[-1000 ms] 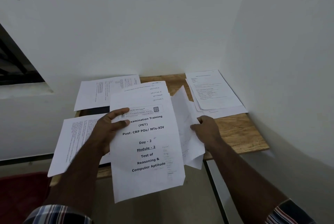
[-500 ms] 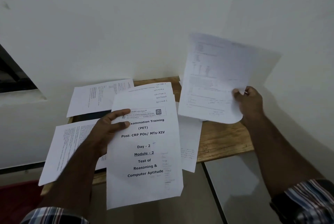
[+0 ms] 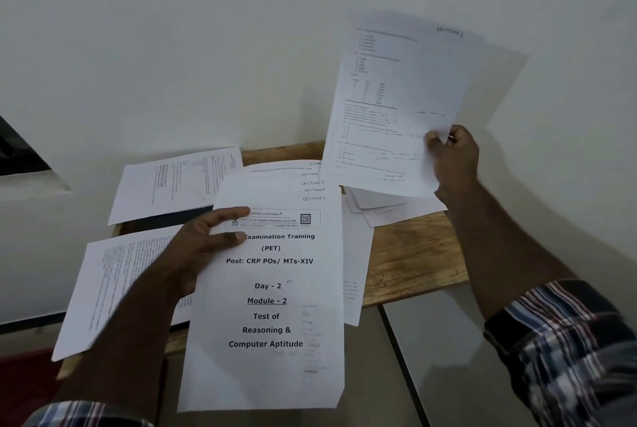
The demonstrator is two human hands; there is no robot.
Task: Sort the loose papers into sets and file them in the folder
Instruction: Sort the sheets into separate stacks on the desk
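Left sheets (image 3: 113,288) overhang surface (image 3: 410,254) edge, could slide off if brushed; left hand (image 3: 200,247) pinches cover stack (image 3: 269,306) by one edge, sheets may fan out; right hand (image 3: 451,161) pinches raised page (image 3: 396,106) at corner, might buckle or misfile; folder not visible.

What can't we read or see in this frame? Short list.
- Folder: a dark edge shows under the far-left sheets; head view cannot tell what it is.
- Raised sheet in the right hand: print too small and faint.
- Held stack in the left hand: the cover hides the sheets behind, except their handwritten section labels.
- Pile at the table's right: partly covered by the raised sheet.
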